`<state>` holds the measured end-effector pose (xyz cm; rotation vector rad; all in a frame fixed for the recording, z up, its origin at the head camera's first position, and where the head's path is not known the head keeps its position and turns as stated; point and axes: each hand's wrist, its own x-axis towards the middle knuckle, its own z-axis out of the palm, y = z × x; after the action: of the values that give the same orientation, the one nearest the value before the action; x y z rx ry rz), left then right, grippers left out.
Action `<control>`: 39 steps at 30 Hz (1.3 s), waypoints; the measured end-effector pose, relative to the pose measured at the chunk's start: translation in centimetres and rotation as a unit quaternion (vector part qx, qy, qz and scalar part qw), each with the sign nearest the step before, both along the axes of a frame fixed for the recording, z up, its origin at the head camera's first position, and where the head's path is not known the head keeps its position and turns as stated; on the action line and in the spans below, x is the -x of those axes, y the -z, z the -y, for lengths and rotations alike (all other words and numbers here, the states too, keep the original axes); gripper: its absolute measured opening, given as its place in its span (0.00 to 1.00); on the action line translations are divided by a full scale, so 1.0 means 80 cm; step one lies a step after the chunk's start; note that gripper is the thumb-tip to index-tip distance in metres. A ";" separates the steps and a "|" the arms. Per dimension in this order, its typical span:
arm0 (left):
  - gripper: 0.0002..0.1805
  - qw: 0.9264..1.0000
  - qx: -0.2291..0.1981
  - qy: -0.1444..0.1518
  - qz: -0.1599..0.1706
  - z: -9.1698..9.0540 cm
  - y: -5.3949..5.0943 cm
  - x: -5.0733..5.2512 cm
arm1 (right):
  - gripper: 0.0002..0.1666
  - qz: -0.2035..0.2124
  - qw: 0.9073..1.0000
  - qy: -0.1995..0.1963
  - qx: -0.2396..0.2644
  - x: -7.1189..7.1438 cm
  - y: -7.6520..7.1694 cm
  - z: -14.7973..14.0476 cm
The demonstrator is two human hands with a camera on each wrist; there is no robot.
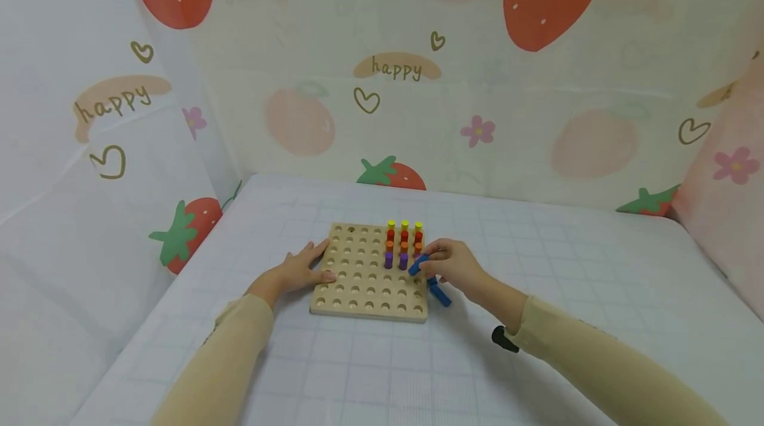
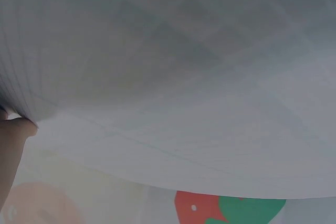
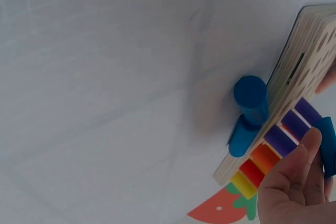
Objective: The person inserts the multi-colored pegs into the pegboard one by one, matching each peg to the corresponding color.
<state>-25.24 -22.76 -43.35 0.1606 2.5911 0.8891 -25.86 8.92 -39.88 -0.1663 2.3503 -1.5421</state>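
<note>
A wooden peg board [image 1: 370, 314] with rows of round holes lies on the table. Its left edge is touched by my left hand [image 1: 291, 273], the thumb resting on top and the fingers stretched along the side. My right hand [image 1: 456, 265] pinches a blue peg [image 1: 418, 265], tilted above the board's right side; that blue peg [image 3: 327, 148] also shows in the right wrist view. Upright yellow [image 1: 404, 225], red [image 1: 404, 238], orange [image 1: 404, 248] and purple pegs [image 1: 403, 261] stand in rows at the back right of the board. Only part of the left hand [image 2: 13, 150] appears in the left wrist view.
Loose blue pegs [image 1: 440, 294] lie on the table against the board's right edge. A white grid-patterned cloth [image 1: 358, 373] covers the table. Strawberry-printed curtains [image 1: 453, 94] stand behind and at both sides. A black object [image 1: 505, 339] sits at the right wrist.
</note>
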 end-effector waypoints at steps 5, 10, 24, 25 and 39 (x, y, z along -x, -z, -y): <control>0.49 1.000 -0.001 0.000 0.000 -0.001 -0.001 -0.001 | 0.10 -0.001 1.000 -0.002 0.008 -0.002 0.003 0.007; 0.50 1.000 -0.002 -0.004 0.003 -0.001 -0.001 -0.001 | 0.10 -0.011 1.000 -0.013 0.014 -0.004 0.004 0.016; 0.50 1.000 -0.005 -0.001 0.001 -0.001 -0.002 0.000 | 0.08 -0.057 0.998 -0.034 -0.001 -0.008 0.015 0.047; 0.50 1.000 -0.006 0.000 0.001 -0.001 -0.001 0.000 | 0.08 -0.057 0.998 -0.034 -0.003 -0.009 0.016 0.049; 0.50 1.000 -0.005 -0.002 0.000 0.000 0.002 0.003 | 0.10 -0.078 0.996 -0.040 -0.031 -0.008 0.016 0.066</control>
<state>-25.48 -22.77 -43.49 0.1573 2.5893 0.9038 -25.24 3.65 -41.18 -0.3744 2.4752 -1.4650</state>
